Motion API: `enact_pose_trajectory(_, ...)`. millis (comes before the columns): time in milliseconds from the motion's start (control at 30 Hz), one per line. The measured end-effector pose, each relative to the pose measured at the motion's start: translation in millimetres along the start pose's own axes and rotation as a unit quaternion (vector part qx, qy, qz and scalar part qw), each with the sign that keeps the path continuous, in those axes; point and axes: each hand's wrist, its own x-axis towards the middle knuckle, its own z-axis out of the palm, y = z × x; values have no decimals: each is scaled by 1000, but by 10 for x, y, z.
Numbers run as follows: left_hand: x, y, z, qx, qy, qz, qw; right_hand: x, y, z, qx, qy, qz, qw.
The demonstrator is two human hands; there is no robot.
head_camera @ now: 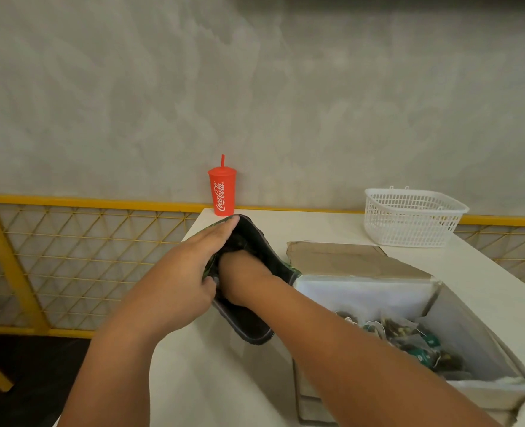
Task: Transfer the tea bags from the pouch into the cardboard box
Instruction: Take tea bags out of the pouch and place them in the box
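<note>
Wall: grey mottled plaster wall (pixel 255 87) fills the back of the room.
Railing: yellow metal railing with wire mesh (pixel 70 241) runs along it, behind and left of my table.
Table: white smooth tabletop (pixel 218 380), lit from above.
Box: brown cardboard box with white lining (pixel 347 260), open, at my right, flap lying back.
Basket: white plastic lattice basket (pixel 409 220), far right corner.
Pouch: dark soft pouch with green outside (pixel 255 325), mouth open toward me, just left of the box.
Left hand (pixel 187 272): pinches the pouch rim, thumb inside, fingers along the outside.
Right hand (pixel 239 278): plunged into the pouch; fingers hidden, so I cannot tell its grip.
Cup: red plastic Coca-Cola cup with straw (pixel 222 192), upright by the wall.
Tea bags: green-tagged mesh tea bags (pixel 409 337) heaped in the box; my right forearm crosses its near corner.
</note>
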Motion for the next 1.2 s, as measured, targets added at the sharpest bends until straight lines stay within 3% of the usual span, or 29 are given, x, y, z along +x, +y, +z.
enact_pose_trajectory(333, -10, 6, -24, -1, 6, -8, 1000, -619, 102, -144, 166, 102, -4, 981)
enact_pose_trajectory(567, -23, 28, -45, 5, 7, -23, 1000, -978, 363, -253, 362, 129, 30, 923)
enact_pose_trajectory(700, -30, 37, -53, 6, 7, -27, 1000, -1094, 569, -340, 417, 155, 49, 894)
enact_pose_trajectory(867, -26, 77, -46, 12, -2, -30, 999, -1315, 890, -491, 402, 191, 82, 892)
enact_pose_trajectory(1033, -23, 80, -22, 23, -3, -30, 999, -1419, 1095, -518, 263, 150, 112, 947)
enact_pose_trajectory(1200, -25, 94, -12, 37, 5, -31, 999, -1418, 1146, -472, 143, 87, 123, 978)
